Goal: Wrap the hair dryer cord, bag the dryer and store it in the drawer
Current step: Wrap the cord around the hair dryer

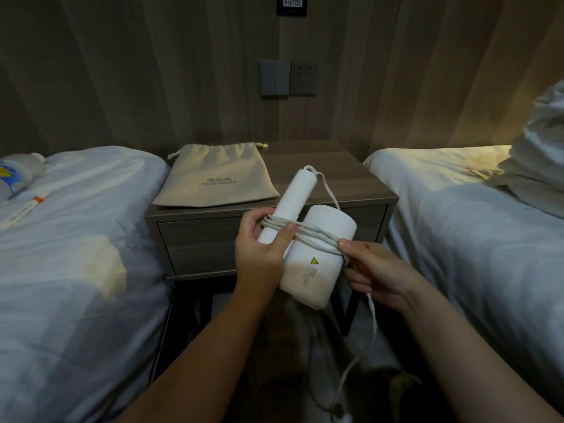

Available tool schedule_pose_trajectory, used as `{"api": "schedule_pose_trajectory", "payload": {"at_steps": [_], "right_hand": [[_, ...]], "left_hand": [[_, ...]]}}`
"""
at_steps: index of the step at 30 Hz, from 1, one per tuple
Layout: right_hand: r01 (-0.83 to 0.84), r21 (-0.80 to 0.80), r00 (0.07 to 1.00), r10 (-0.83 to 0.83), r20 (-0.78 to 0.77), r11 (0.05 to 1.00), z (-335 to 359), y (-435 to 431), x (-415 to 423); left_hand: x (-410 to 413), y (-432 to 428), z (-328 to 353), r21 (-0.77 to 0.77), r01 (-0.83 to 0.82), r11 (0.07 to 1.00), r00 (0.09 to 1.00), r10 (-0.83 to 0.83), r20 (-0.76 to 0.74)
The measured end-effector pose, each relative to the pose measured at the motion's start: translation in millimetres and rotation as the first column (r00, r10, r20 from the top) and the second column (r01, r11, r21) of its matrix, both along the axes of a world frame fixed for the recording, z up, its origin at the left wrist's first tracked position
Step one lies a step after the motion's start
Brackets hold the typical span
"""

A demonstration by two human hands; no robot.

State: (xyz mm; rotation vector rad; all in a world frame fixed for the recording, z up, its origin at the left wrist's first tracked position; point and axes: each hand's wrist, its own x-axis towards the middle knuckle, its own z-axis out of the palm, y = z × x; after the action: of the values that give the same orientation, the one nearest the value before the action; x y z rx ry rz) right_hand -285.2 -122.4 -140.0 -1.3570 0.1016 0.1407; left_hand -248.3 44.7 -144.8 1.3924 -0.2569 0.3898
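A white hair dryer (317,261) with its handle folded alongside the barrel is held in front of the nightstand. My left hand (262,251) grips the handle, thumb pressing several turns of white cord (308,235) wound around handle and barrel. My right hand (366,270) pinches the cord at the barrel's right side. The loose end of the cord trails down toward the floor. A beige drawstring bag (213,178) lies flat on the nightstand (351,178). The drawer (198,242) below the top is closed.
A bed with white bedding (70,254) stands on the left, with a bottle (18,175) and a tube (27,206) on it. Another white bed (476,233) with a pillow is on the right. A switch and socket (288,77) sit on the wooden wall.
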Motion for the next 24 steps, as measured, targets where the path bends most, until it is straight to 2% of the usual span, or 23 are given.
{"api": "schedule_pose_trajectory", "payload": {"at_steps": [2,4,7,9,13,18,24], "right_hand": [[0.028,-0.009,0.999,-0.028,-0.016,1.0,0,1,0],[0.092,-0.015,0.993,-0.093,-0.074,0.996,-2,3,1],[0.176,-0.015,0.973,-0.177,-0.149,0.984,-8,4,4],[0.205,-0.023,0.966,-0.206,-0.157,0.978,-9,2,4],[0.263,-0.041,0.958,-0.266,-0.11,0.964,-8,-2,7],[0.275,-0.1,0.961,-0.277,-0.012,0.956,0,8,-1],[0.313,-0.104,0.947,-0.302,0.111,0.944,13,22,-12]], "left_hand": [[0,-1,-2,0.005,-0.02,1.0,0.999,0.02,-0.045],[3,-2,-3,0.074,0.016,0.997,0.991,-0.006,-0.133],[6,-3,-5,0.319,0.106,0.942,0.968,-0.024,-0.251],[3,-3,-6,0.467,0.183,0.865,0.952,-0.038,-0.302],[-8,-2,3,0.743,0.253,0.619,0.95,-0.014,-0.312],[-13,-6,4,0.804,0.236,0.546,0.969,-0.065,-0.24],[-13,-5,-2,0.797,0.119,0.593,0.993,-0.076,-0.092]]}}
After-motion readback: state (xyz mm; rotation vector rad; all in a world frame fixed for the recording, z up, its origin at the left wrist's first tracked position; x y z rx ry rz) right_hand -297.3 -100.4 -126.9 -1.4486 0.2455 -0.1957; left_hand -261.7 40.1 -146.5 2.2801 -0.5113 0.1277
